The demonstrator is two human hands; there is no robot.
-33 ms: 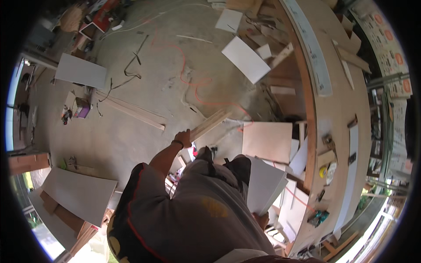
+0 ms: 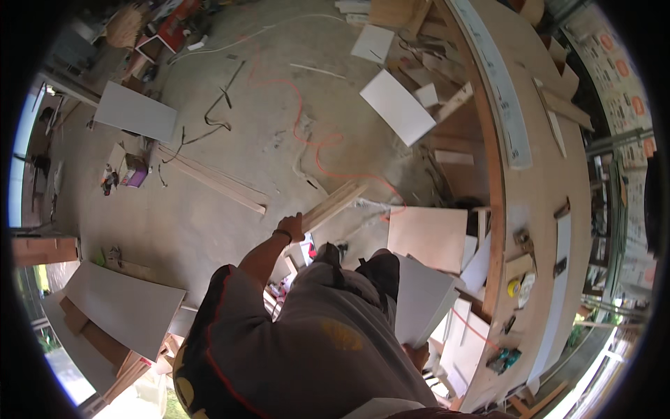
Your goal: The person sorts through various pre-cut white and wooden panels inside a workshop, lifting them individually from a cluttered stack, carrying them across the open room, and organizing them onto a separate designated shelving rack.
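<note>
My left hand (image 2: 291, 228) is closed around the near end of some long, pale wooden strips (image 2: 333, 207). The strips lie side by side and slant away to the right above the concrete floor. Down at my right side, my right hand (image 2: 417, 356) grips the lower edge of a light grey board (image 2: 423, 297), possibly more than one stacked. Part of that hand is hidden by my shirt and the board. The board leans close against my right leg.
A long wooden workbench (image 2: 537, 188) runs along the right, bearing a teal power tool (image 2: 504, 360) and a yellow tape roll (image 2: 514, 288). An orange hose (image 2: 349, 174) winds over the floor. More boards (image 2: 427, 230) lean by the bench; large panels (image 2: 129, 307) stand at left.
The whole view has shifted slightly, with the surroundings lying a little lower and to the right in its upper part. Both hands keep the same hold.
</note>
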